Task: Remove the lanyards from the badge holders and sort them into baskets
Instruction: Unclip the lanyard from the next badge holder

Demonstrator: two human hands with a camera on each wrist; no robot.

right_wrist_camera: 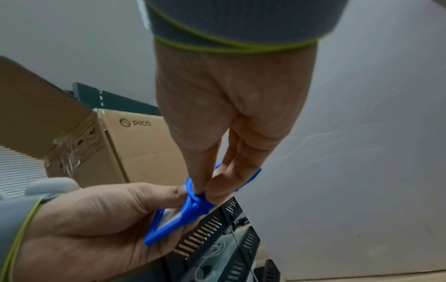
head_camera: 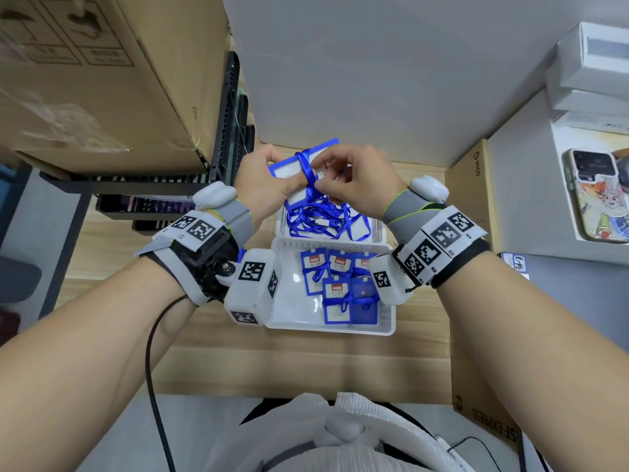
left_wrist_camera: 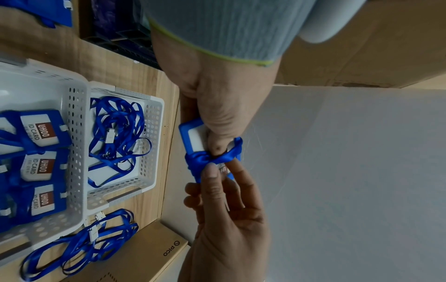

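Over the far basket, my left hand [head_camera: 272, 180] grips a blue badge holder [head_camera: 287, 165] by its edge, thumb on its face. A blue lanyard [head_camera: 308, 172] is wrapped and knotted around the holder. My right hand [head_camera: 321, 185] pinches that lanyard at the knot between thumb and forefinger. The left wrist view shows the left thumb [left_wrist_camera: 217, 145] on the holder [left_wrist_camera: 193, 131] and the right hand [left_wrist_camera: 214, 177] on the lanyard [left_wrist_camera: 205, 160]. From the right wrist, the right hand [right_wrist_camera: 207, 188] pinches the knot [right_wrist_camera: 198, 202] beside the left hand [right_wrist_camera: 169, 194].
The far white basket [head_camera: 378, 229] holds loose blue lanyards. The near white basket [head_camera: 388, 321] holds several badge holders, some still wrapped. More lanyards [left_wrist_camera: 79, 246] lie on the wooden table. Cardboard boxes [head_camera: 85, 80] and a black rack [head_camera: 228, 131] stand left, a PICO box [head_camera: 473, 199] right.
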